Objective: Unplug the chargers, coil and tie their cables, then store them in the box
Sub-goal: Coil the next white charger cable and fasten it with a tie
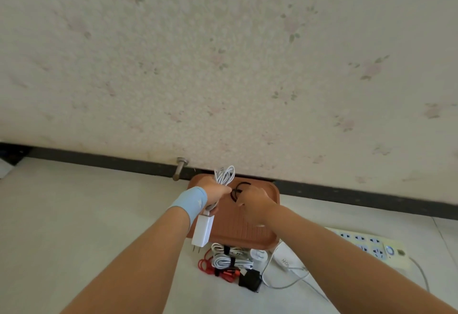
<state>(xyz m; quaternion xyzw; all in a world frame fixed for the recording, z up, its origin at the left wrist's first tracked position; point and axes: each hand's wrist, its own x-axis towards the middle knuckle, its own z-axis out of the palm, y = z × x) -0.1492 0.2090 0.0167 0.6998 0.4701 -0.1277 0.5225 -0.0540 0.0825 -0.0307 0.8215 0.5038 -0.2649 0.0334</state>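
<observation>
My left hand point(218, 193) grips a coiled white cable point(224, 176), held above the brown box point(270, 198). Its white charger block point(202, 230) dangles below my wrist, prongs down. My right hand point(252, 198) pinches a black cable tie point(239, 191) right beside the coil. On the floor in front of the box lie tied white cable bundles point(231, 256), a red cable point(210, 265) and a black charger point(250, 281).
A white adapter point(285, 259) with a loose white cable lies to the right of the bundles. A pale power strip point(371, 248) sits further right on the floor. A metal door stop point(180, 168) sticks out of the dark skirting by the wallpapered wall.
</observation>
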